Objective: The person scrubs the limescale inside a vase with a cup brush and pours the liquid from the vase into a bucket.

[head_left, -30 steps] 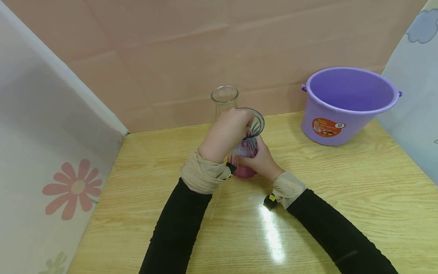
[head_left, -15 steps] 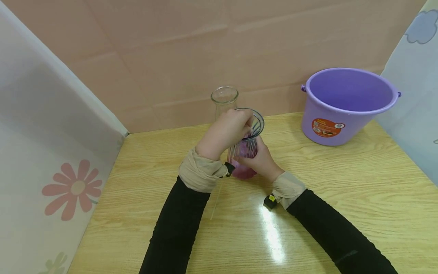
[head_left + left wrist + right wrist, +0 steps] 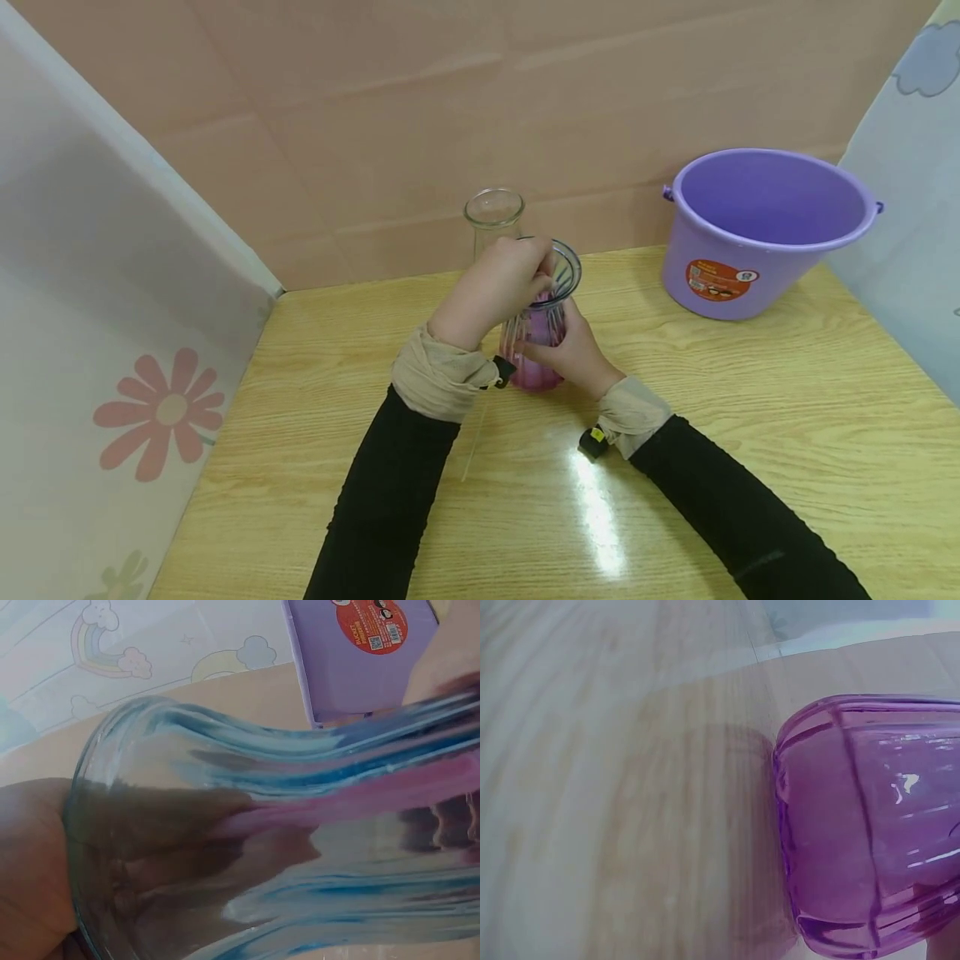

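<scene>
A ribbed glass vase (image 3: 536, 379), bluish at the mouth and pink-purple at the base, stands on the table. My right hand (image 3: 576, 350) grips its body from the right, thumb across the front. From above, my left hand (image 3: 495, 287) reaches into the mouth. Through the glass in the left wrist view, the fingers seem to pinch a long pink strip (image 3: 352, 791) that runs down inside; its kind is unclear. Filling the right side of the right wrist view, the purple base (image 3: 840, 825) sits against the tabletop.
Behind my left hand stands a second, clear glass vase (image 3: 492, 223), partly hidden. A purple bucket (image 3: 772, 267) with a red label is at the back right. A thin pale line (image 3: 472, 446) shows on the wooden table (image 3: 300, 483) below my left wrist.
My left wrist has shifted slightly to the left, its fingers still in the vase mouth. The pink inside the vase looks a little different. The right hand and the vase stay put.
</scene>
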Demonstrator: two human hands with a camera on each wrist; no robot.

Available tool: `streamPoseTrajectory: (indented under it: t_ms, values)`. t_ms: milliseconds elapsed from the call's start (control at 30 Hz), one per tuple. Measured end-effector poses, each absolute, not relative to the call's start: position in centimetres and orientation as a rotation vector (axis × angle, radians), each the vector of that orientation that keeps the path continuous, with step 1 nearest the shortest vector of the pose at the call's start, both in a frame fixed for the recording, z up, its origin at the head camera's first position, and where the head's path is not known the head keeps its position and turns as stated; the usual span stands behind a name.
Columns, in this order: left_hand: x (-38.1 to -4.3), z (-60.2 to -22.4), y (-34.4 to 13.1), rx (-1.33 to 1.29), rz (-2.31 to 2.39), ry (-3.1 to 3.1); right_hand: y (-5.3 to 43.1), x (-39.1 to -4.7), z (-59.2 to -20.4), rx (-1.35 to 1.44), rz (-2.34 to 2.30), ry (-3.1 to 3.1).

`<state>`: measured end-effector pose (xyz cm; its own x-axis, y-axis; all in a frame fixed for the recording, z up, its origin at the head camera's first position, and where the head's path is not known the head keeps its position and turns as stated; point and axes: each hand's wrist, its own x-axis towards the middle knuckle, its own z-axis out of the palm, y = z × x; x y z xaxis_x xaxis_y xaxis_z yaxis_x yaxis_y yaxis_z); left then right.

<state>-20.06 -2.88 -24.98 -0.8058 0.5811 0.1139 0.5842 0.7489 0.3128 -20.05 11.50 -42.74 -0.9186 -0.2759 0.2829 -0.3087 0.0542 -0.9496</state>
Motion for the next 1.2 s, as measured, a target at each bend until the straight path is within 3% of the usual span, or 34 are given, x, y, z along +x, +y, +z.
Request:
streamPoseTrajectory:
  t_ms: [633, 1200]
  values:
    - [-19.80, -24.85, -2.08, -0.866, -0.409, -2.945, 11.59, -20.14, -42.68, 0.585, 2.048, -2.266]
    - [-19.80, -24.92, -2.53, -0.925, -0.448, -2.925, 11.55, -20.03, -42.56, 0.589, 2.066, -2.273]
